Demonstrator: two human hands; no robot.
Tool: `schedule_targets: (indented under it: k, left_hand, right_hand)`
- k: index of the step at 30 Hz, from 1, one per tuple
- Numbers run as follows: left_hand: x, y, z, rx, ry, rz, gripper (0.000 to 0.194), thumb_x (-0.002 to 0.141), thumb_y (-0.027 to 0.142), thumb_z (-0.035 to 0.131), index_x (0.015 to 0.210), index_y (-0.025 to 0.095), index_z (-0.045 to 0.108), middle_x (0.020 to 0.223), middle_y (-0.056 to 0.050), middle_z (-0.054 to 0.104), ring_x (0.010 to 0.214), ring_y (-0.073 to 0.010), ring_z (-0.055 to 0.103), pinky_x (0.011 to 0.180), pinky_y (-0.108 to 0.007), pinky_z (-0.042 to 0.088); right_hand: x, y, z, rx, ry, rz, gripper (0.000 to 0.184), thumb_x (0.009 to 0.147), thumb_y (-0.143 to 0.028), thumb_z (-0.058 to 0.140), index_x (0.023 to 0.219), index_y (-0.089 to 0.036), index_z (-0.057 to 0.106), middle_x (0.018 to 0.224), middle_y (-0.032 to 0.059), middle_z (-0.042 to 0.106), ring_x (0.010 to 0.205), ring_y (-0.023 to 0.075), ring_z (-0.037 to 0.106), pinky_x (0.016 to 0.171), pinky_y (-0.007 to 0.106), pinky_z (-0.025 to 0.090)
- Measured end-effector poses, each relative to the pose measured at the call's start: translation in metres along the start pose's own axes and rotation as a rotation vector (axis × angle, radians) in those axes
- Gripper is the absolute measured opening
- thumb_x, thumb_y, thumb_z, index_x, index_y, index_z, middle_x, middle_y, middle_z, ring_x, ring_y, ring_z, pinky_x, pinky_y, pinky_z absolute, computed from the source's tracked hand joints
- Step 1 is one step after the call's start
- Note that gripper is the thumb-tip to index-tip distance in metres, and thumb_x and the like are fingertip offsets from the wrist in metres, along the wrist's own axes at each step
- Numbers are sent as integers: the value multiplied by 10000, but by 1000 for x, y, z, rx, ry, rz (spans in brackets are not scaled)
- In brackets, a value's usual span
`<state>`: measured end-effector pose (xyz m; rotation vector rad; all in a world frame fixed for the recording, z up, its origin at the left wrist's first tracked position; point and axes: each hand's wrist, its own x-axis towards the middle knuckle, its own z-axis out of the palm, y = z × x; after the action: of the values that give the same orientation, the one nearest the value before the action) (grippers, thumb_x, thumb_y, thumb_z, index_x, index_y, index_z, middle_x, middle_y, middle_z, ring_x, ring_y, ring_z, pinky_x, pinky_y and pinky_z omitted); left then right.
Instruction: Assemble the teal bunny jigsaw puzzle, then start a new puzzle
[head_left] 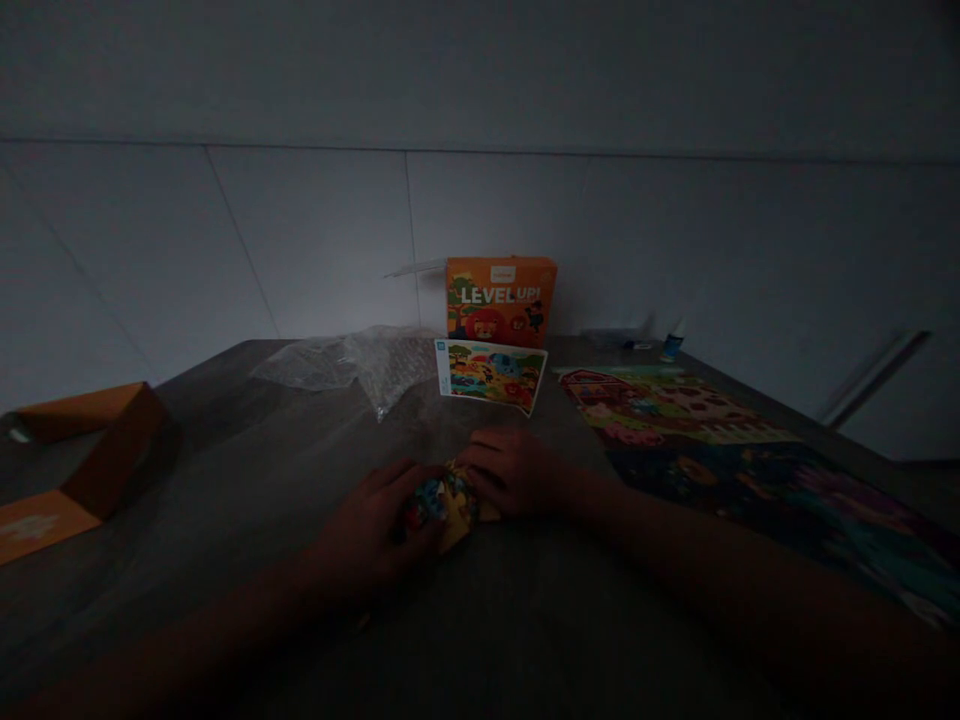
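Observation:
The scene is dim. Both hands rest on the dark table (247,470) around a small cluster of colourful puzzle pieces (448,503). My left hand (375,530) curls its fingers over the left side of the pieces. My right hand (516,472) lies palm down on their right side, fingers bent onto them. Just beyond lies a printed picture card (491,373) of the animal scene, and behind it stands the orange "LEVEL UP!" puzzle box (501,300), its lid flap open to the left.
A crumpled clear plastic bag (360,365) lies at the back left. An open orange box part (82,455) sits at the left edge. Finished puzzle pictures (720,450) cover the table's right side. A small blue item (671,347) stands near the wall.

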<state>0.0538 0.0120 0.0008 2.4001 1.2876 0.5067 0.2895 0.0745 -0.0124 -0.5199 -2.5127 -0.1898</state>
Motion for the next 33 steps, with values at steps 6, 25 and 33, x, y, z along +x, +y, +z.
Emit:
schedule_targets:
  k: [6,25,33]
  left_hand:
    - [0,-2,0,1,-3,4,428,882,381,552,1292,259,557,1203,-78,623,1085,-273,609,950,-432,501]
    - [1,0,-1,-10,-2,7,433,871,356,552,1292,252,559,1186,-83,623,1081,-275,608,944,-436,498]
    - [0,-1,0,-4,13,17,439,861,356,557,1290,259,556,1183,-81,628,1074,-274,614,948,-437,503]
  right_hand:
    - [0,0,0,4,17,-3,216,964,-234,461,930,-144,655,806,50,610,690,144,522,603,260,387]
    - [1,-1,-1,26,-6,11,211,961,-231,473,934,-135,659,816,54,604,699,149,524,612,269,391]
    - [1,-1,-1,22,-6,20,191,953,-220,474,943,-145,649,814,50,606,692,146,520,609,265,394]
